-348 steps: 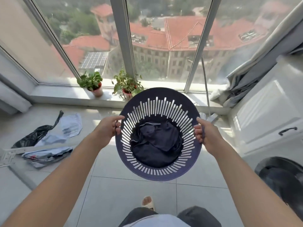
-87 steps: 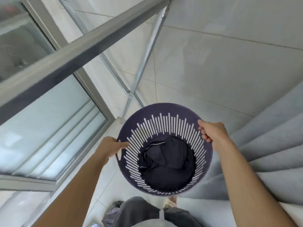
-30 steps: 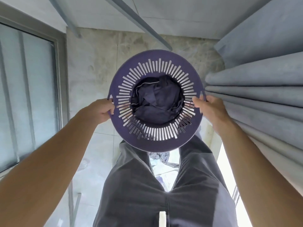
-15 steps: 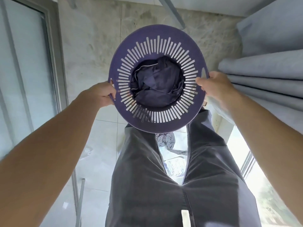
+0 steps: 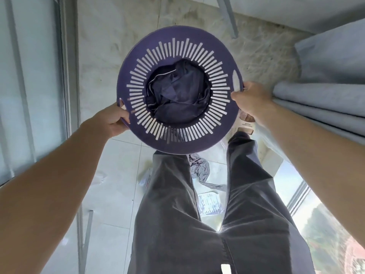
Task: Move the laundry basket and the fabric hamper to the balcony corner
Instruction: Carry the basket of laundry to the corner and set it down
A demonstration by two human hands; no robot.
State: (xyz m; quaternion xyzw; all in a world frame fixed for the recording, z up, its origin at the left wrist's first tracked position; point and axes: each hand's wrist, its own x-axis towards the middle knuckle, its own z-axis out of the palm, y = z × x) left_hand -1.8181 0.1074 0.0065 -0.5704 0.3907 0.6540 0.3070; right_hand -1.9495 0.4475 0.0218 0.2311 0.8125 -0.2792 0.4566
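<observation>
Two hands hold the round dark-purple slotted plastic laundry basket [image 5: 178, 89] by opposite rim edges: left hand [image 5: 112, 120] low-left, right hand [image 5: 249, 100] right, each grip closed on the rim. Basket upright, dark clothes [image 5: 177, 91] inside, low over stained corner floor [image 5: 256, 52], pleated grey curtain [image 5: 325, 86] beside. Fabric hamper unseen. Likely next: straight down.

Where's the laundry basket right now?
In the head view, the basket is upper centre, gripped at its rim by the left hand and right hand, above the person's legs, with the curtain to its right.
</observation>
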